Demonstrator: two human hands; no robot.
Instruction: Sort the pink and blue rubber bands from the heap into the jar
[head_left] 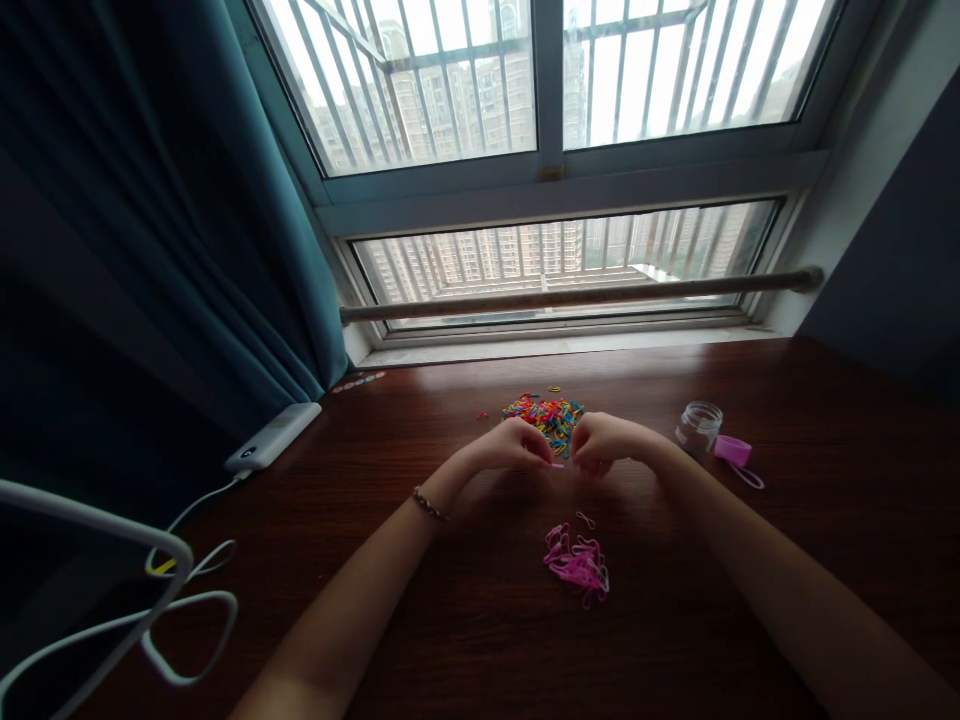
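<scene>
My left hand point(514, 445) and my right hand point(604, 440) are held close together above the dark wooden table point(787, 560), fingers curled. Between them shows a small pink rubber band point(557, 465), pinched by my left fingertips and reaching toward the right ones. Just beyond the hands lies a pile of mixed-colour small rubber bands point(546, 411). Nearer to me, below the hands, is a heap of pink rubber bands point(577, 560). My left wrist wears a thin bracelet point(429, 504).
A small clear jar point(698, 426) stands right of my right hand, its pink lid point(733, 451) beside it. A white power bank point(273, 436) with a white cable point(187, 590) lies at the left by the teal curtain point(150, 220). A window point(555, 160) is behind.
</scene>
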